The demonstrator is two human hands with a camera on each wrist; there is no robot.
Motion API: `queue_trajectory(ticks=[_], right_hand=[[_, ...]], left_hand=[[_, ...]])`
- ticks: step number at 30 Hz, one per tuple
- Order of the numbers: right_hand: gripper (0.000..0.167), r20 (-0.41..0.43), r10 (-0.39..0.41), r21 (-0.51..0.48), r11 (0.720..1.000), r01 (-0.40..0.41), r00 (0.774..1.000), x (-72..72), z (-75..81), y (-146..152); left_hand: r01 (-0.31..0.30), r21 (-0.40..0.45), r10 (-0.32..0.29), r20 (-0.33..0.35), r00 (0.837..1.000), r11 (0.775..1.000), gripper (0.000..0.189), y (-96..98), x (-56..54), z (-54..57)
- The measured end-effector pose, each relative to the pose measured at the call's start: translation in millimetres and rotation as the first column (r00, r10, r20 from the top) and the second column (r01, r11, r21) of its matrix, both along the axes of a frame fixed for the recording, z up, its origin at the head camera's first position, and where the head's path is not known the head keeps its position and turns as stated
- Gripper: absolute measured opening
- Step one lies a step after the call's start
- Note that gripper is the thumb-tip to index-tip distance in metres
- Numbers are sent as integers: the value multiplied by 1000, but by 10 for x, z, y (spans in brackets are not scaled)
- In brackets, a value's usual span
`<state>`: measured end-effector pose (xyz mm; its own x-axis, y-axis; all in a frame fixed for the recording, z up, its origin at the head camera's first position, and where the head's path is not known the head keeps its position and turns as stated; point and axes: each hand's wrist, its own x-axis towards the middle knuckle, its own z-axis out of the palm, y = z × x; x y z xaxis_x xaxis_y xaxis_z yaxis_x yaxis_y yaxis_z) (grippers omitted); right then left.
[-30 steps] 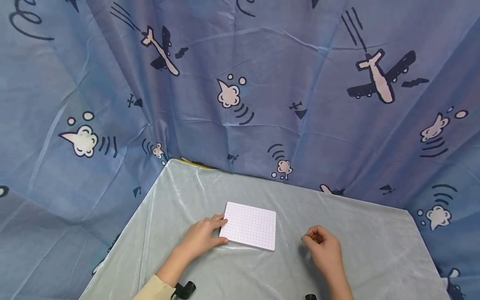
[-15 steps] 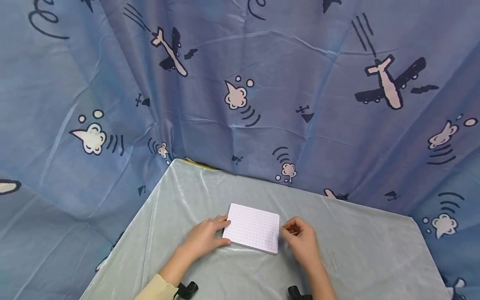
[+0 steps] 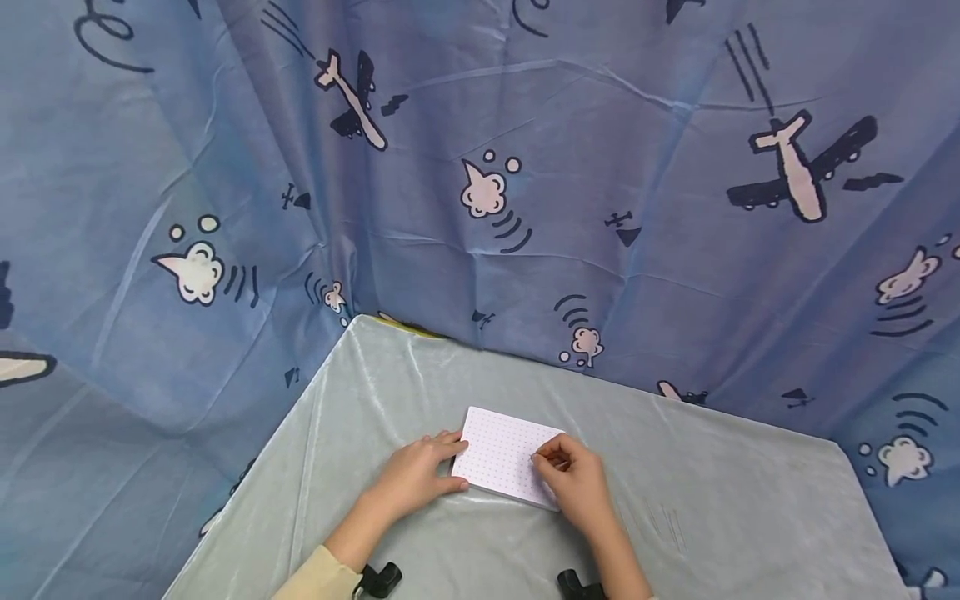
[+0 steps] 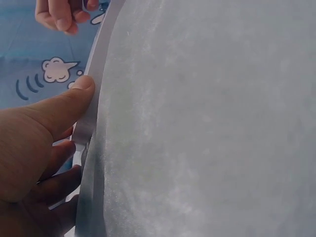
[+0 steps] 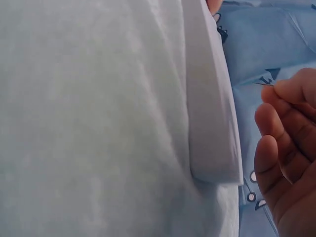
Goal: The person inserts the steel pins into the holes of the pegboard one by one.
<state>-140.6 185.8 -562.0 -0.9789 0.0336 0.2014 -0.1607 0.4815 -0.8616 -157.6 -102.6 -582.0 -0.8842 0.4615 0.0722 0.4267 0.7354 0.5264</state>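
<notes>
A white, thick pad-like board [image 3: 498, 454] with a grid of small dots lies on the cloth in the head view. My left hand [image 3: 418, 475] holds it by the left end, thumb on the near edge and fingers along the left side. In the left wrist view the thumb [image 4: 81, 89] presses against the board's side. Over the right part of the board, my right hand [image 3: 576, 479] pinches a thin needle [image 5: 264, 85] between thumb and forefinger. Its tip sticks out past the fingertips in the right wrist view. Whether it touches the board cannot be told.
Several thin needles [image 3: 666, 527] lie on the pale grey-green cloth [image 3: 405, 375] to the right of my right forearm. A blue curtain [image 3: 420, 250] with printed planes hangs behind and beside the table. Black wrist camera mounts [image 3: 381, 581] show near the bottom edge.
My right hand has moved left from the cloth beside the needles to over the board's right part, carrying the needle. The left hand stays on the board. The head view has shifted slightly.
</notes>
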Motion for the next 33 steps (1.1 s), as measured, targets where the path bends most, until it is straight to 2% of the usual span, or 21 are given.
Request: queue_trajectory(ticks=[11, 16, 27, 33], right_hand=[[30, -7, 58, 60, 997, -57, 998, -53, -110, -123], [29, 3, 61, 78, 995, -61, 998, -60, -140, -141], [28, 25, 46, 111, 993, -48, 999, -67, -129, -160], [28, 24, 39, 169, 985, -42, 999, -77, -121, -177]], left_hand=[[4, -6, -4, -24, 1000, 1000, 66, 3, -17, -49], [0, -12, -1, -40, 999, 1000, 66, -3, -14, -66], [-12, -22, 11, -29, 1000, 1000, 66, -11, -14, -49], [-15, -24, 14, -30, 999, 1000, 65, -10, -19, -61]])
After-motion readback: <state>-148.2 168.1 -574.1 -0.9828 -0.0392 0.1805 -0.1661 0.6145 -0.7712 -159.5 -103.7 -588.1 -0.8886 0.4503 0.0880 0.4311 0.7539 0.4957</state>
